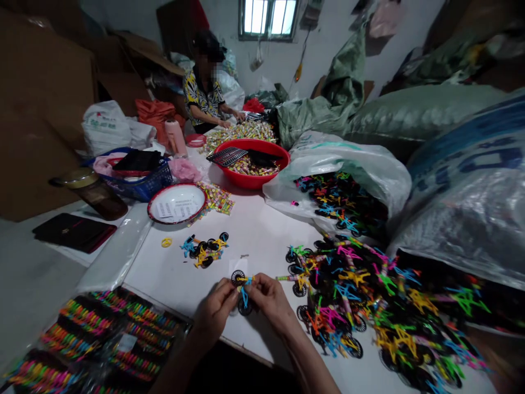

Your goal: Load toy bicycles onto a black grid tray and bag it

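Note:
Near the table's front edge, a small plastic toy bicycle (245,295) with black wheels and blue and yellow parts is held between my two hands. My left hand (219,306) pinches it from the left, by the wheels. From the other side, the fingers of my right hand (268,298) close on its blue and yellow parts. A big heap of colourful toy bicycles (340,290) spreads to the right of my right hand. Beyond my left hand lies a small group of blue and yellow toy bicycles (205,250), with a yellow ring (166,242) beside it.
A white plastic bag (287,189) spills bicycle parts at the right. Farther back stand a red basin (246,179) and a red-rimmed enamel plate (152,213). Packed colourful bundles (82,334) lie lower left. Another person (203,90) handles small pieces at the far end.

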### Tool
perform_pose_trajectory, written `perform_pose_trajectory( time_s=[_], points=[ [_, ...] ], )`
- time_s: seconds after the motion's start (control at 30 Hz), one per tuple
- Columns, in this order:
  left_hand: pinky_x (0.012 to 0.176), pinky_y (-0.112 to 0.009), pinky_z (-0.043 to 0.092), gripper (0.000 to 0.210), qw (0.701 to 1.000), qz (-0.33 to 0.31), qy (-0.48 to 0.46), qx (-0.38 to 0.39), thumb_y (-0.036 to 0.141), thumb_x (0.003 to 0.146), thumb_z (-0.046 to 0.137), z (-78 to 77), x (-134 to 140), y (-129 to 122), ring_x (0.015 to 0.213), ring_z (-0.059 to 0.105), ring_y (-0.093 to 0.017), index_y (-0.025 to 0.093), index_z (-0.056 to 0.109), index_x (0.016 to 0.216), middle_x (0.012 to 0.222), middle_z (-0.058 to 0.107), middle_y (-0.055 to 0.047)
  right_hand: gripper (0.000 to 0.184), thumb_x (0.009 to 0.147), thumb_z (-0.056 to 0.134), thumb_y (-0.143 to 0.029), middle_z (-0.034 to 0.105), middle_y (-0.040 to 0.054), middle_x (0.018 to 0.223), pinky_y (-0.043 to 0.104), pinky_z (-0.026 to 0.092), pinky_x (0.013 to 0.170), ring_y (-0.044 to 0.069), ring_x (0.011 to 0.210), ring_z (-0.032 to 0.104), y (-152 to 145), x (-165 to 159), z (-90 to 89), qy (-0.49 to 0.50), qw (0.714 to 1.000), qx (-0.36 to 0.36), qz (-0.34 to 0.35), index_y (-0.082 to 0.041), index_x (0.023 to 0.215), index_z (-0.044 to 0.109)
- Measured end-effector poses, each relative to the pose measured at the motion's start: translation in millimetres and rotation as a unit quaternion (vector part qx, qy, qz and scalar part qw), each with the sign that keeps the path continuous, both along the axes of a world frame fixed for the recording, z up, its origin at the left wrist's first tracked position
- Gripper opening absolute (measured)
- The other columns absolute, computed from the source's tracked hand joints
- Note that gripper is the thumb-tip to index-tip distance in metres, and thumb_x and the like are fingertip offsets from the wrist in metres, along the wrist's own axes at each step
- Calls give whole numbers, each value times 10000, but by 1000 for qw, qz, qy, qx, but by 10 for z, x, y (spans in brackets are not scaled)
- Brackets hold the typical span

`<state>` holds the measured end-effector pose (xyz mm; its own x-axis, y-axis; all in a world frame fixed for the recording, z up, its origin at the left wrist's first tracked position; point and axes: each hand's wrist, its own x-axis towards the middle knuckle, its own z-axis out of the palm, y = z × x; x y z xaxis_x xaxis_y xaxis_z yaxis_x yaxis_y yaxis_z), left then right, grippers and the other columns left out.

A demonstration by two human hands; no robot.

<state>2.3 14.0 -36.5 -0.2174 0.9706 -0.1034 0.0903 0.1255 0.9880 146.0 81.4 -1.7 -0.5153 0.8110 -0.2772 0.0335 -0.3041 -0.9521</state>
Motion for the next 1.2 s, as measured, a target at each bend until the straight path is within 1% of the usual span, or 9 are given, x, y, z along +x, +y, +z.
perform_pose_trajectory(
  time_s=[0.3, 0.53, 0.67, 0.73, 0.83, 0.87, 0.9, 1.03, 1.2],
  points=[
    [803, -274, 484, 155, 995, -36, -91, -27, 301, 735, 663, 69, 6, -40, 847, 586, -200, 196, 722, 832, 847, 618, -54, 384, 677, 687, -507, 411, -85, 488, 192, 259, 418, 57, 412, 321, -25, 92, -11, 10, 998, -45, 53, -188, 653, 476],
    [772, -289, 484, 167, 989, 67, -119, -54, 353, 683, 715, -20, 177, -86, 784, 591, -208, 195, 670, 713, 738, 642, -40, 208, 813, 535, -339, 466, -45, 538, 224, 257, 491, 101, 501, 403, -187, -90, -102, -222, 946, 234, -18, -196, 666, 499],
    [760, -293, 485, 253, 990, 27, -131, -47, 318, 719, 685, 124, 176, -86, 810, 613, -202, 172, 679, 925, 821, 657, -54, 268, 863, 476, -409, 552, -5, 580, 234, 321, 487, 130, 515, 462, -122, 312, 315, -250, 921, 299, 24, -207, 717, 576],
    [769, -298, 488, 370, 998, 34, -49, -18, 259, 700, 692, 219, 26, -49, 877, 614, -211, 187, 652, 1061, 943, 652, -71, 304, 870, 452, -465, 613, 35, 672, 270, 368, 529, 165, 563, 504, 10, 728, 696, -324, 858, 396, -40, -228, 823, 637],
    [880, -345, 454, 306, 971, 115, 204, 54, 212, 763, 612, 300, -323, 66, 998, 570, -227, 205, 640, 1068, 1057, 615, -86, 345, 845, 464, -479, 636, 143, 957, 392, 408, 667, 280, 794, 546, 260, 1059, 1121, -508, 654, 520, -212, -218, 961, 657],
    [907, -368, 436, 263, 946, 130, 290, 62, 200, 797, 567, 311, -429, 121, 1020, 555, -235, 203, 641, 1049, 1056, 610, -89, 328, 849, 469, -434, 622, 164, 1020, 420, 412, 715, 303, 864, 540, 338, 991, 1148, -520, 625, 539, -221, -201, 987, 653],
    [917, -391, 424, 240, 918, 130, 370, 55, 186, 822, 528, 318, -511, 181, 1031, 541, -244, 200, 640, 1034, 1051, 605, -92, 302, 853, 473, -374, 611, 172, 1061, 428, 415, 759, 309, 918, 533, 409, 824, 1104, -510, 631, 551, -196, -185, 1012, 646],
    [861, -426, 406, 197, 803, 58, 591, -47, 157, 840, 485, 315, -585, 412, 1023, 507, -278, 171, 631, 971, 1027, 589, -106, 305, 853, 454, -155, 612, 110, 1103, 316, 423, 821, 224, 995, 537, 630, -409, 492, -378, 767, 513, 72, -195, 1119, 598],
    [894, -429, 362, 229, 760, 34, 646, -67, 120, 833, 473, 237, -546, 530, 1070, 480, -279, 161, 613, 1010, 1073, 565, -118, 201, 851, 475, -161, 582, 92, 1054, 287, 391, 761, 209, 946, 527, 764, -1108, -68, -416, 774, 458, 134, -182, 1007, 601]
  ],
)
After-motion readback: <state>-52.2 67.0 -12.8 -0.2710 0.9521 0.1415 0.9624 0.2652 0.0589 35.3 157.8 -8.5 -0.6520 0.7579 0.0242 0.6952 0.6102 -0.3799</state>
